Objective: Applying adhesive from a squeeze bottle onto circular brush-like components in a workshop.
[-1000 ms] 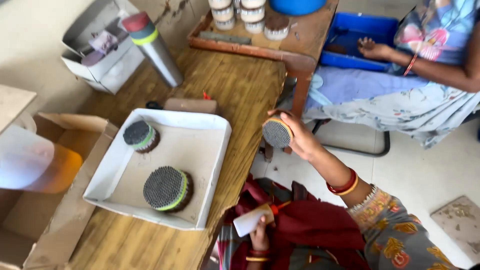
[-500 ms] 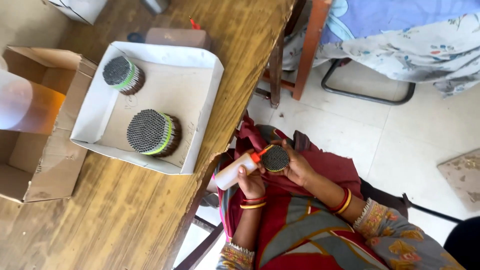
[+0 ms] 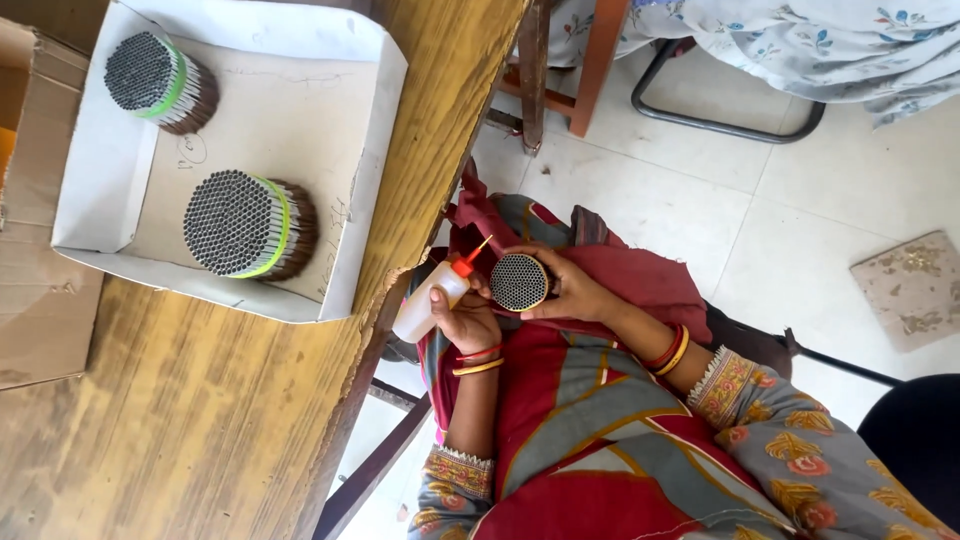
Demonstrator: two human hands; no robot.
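My left hand (image 3: 467,325) is closed around a small white squeeze bottle (image 3: 422,308) with an orange nozzle. My right hand (image 3: 582,297) holds a small round bundle of thin dark tubes (image 3: 519,282), its open end facing me. The nozzle tip rests at the bundle's upper left edge. Both hands are over my lap, just off the table edge. On the wooden table (image 3: 200,430) sits a white cardboard tray (image 3: 372,170) with two larger tube bundles, each bound by a green band: one near the front (image 3: 245,224), one at the back (image 3: 160,82).
A brown cardboard box (image 3: 40,300) lies left of the tray. Another person's patterned clothing (image 3: 790,35) and a metal chair frame (image 3: 720,122) are at the top right. Wooden furniture legs (image 3: 590,70) stand on the tiled floor. A loose stone tile (image 3: 915,290) lies at right.
My right hand brought the small bundle down from beside the tray to my lap, meeting the bottle's nozzle. The view tilted down and closer; the tray's bundles stayed put.
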